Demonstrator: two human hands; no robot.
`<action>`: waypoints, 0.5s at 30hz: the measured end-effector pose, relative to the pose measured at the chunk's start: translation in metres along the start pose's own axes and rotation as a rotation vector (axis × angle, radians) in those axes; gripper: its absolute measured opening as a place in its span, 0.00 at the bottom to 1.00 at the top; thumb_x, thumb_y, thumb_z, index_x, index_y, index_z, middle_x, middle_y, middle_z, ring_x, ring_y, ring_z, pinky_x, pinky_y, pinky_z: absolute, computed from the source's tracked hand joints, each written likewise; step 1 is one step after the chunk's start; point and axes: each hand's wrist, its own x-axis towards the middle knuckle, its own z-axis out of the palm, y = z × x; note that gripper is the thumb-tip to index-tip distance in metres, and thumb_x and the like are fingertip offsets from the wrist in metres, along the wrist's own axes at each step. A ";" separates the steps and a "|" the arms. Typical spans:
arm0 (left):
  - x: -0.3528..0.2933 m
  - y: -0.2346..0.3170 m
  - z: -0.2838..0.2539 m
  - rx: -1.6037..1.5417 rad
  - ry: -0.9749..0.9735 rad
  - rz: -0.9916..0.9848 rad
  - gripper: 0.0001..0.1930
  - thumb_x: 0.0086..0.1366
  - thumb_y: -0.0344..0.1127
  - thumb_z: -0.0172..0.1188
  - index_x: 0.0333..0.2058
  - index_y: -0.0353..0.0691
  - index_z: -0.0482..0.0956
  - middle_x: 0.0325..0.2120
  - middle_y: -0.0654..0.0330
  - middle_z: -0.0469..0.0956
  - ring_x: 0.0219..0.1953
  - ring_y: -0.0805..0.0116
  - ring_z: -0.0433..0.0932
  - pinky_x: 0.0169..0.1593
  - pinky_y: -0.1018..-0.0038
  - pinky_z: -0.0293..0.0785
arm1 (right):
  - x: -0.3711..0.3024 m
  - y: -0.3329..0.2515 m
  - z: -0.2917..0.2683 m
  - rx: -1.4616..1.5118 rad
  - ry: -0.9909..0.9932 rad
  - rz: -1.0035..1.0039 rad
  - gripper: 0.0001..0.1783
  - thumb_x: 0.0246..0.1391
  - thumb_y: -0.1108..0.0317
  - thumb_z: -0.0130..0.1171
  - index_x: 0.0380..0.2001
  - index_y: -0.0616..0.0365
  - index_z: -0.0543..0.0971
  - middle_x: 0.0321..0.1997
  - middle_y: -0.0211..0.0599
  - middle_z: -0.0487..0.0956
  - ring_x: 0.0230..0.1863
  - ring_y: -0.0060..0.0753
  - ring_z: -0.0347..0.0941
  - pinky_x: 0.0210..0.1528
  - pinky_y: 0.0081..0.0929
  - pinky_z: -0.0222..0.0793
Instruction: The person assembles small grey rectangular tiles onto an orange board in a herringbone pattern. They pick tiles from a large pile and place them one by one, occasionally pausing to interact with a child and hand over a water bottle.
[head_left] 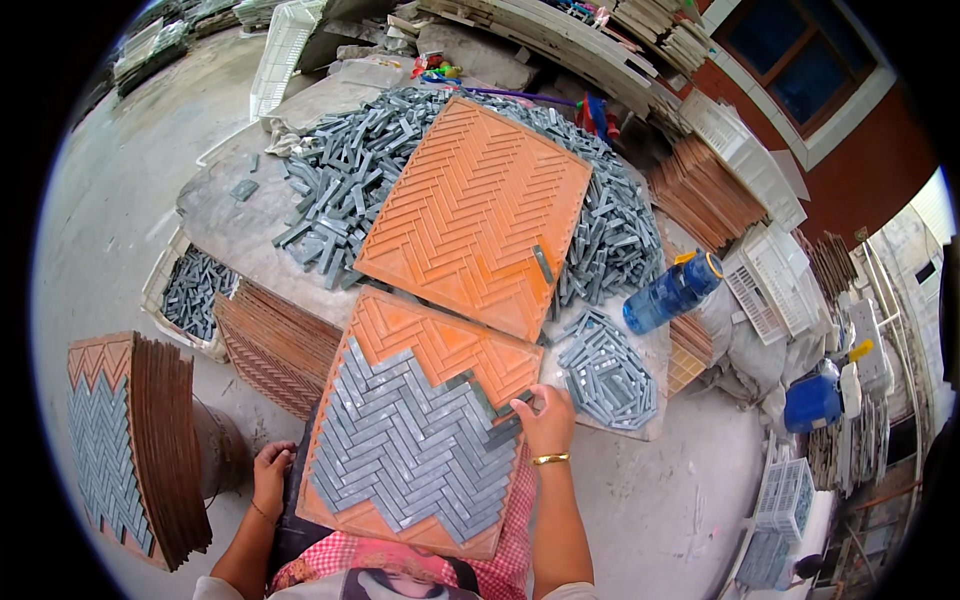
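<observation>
An orange herringbone mould tray lies tilted in front of me, mostly filled with grey stone strips in a zigzag pattern. At its right edge my right hand, with a gold bangle at the wrist, pinches a small dark grey stone strip over the slots. My left hand is beside the tray's left edge with fingers curled in; what they hold, if anything, is hidden. A second orange mould tray leans beyond, its slots bare except for one grey strip near its lower right.
A large heap of loose grey strips covers the table; a smaller pile is at the right. Near it stands a blue bottle. Stacked moulds and a white crate of strips are at the left.
</observation>
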 end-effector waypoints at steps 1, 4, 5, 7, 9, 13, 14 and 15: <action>0.000 0.000 0.001 -0.011 0.007 -0.003 0.08 0.57 0.29 0.51 0.34 0.36 0.77 0.28 0.69 0.75 0.27 0.83 0.68 0.32 0.87 0.63 | 0.001 0.000 0.001 -0.002 0.005 -0.012 0.18 0.37 0.66 0.68 0.32 0.60 0.75 0.33 0.39 0.75 0.35 0.40 0.72 0.39 0.33 0.68; 0.002 -0.005 -0.001 -0.038 -0.004 -0.013 0.08 0.58 0.28 0.51 0.35 0.36 0.77 0.29 0.69 0.75 0.28 0.83 0.69 0.32 0.87 0.63 | 0.001 0.011 0.005 0.199 -0.031 0.092 0.14 0.39 0.69 0.66 0.31 0.62 0.75 0.31 0.37 0.76 0.31 0.34 0.73 0.34 0.29 0.69; 0.003 -0.007 -0.003 -0.045 -0.012 -0.016 0.08 0.59 0.28 0.51 0.36 0.36 0.77 0.30 0.68 0.76 0.29 0.83 0.70 0.32 0.87 0.64 | 0.003 0.018 0.008 0.408 -0.075 0.219 0.13 0.40 0.71 0.65 0.30 0.62 0.75 0.30 0.36 0.76 0.30 0.31 0.73 0.32 0.26 0.69; 0.004 -0.006 -0.002 -0.048 -0.020 -0.023 0.08 0.59 0.28 0.51 0.37 0.36 0.77 0.30 0.68 0.76 0.29 0.83 0.71 0.33 0.87 0.64 | 0.004 0.034 0.006 0.623 -0.139 0.378 0.11 0.42 0.73 0.64 0.30 0.63 0.75 0.27 0.34 0.77 0.27 0.25 0.72 0.28 0.22 0.68; 0.003 -0.008 -0.003 -0.045 -0.016 -0.034 0.08 0.60 0.28 0.51 0.37 0.36 0.77 0.31 0.68 0.76 0.29 0.83 0.71 0.33 0.86 0.65 | 0.009 0.024 -0.010 0.642 -0.187 0.444 0.08 0.43 0.75 0.62 0.29 0.63 0.75 0.25 0.32 0.76 0.24 0.19 0.71 0.25 0.17 0.66; 0.004 -0.008 -0.003 -0.046 -0.018 -0.033 0.08 0.60 0.28 0.51 0.37 0.36 0.77 0.31 0.67 0.77 0.30 0.82 0.71 0.33 0.87 0.65 | 0.011 0.025 -0.016 0.650 -0.229 0.459 0.07 0.43 0.74 0.61 0.27 0.64 0.75 0.24 0.31 0.76 0.24 0.18 0.70 0.25 0.16 0.65; 0.004 -0.009 -0.004 -0.047 -0.020 -0.028 0.08 0.60 0.28 0.51 0.37 0.36 0.77 0.31 0.67 0.77 0.30 0.83 0.71 0.33 0.87 0.65 | 0.012 0.024 -0.016 0.651 -0.243 0.461 0.06 0.43 0.74 0.61 0.27 0.64 0.75 0.24 0.31 0.76 0.24 0.18 0.70 0.25 0.16 0.65; 0.004 -0.009 -0.004 -0.049 -0.019 -0.028 0.08 0.60 0.28 0.51 0.37 0.36 0.77 0.31 0.67 0.77 0.29 0.83 0.71 0.32 0.87 0.64 | 0.012 0.024 -0.015 0.653 -0.257 0.464 0.06 0.44 0.75 0.61 0.26 0.64 0.76 0.23 0.31 0.76 0.24 0.18 0.70 0.26 0.16 0.65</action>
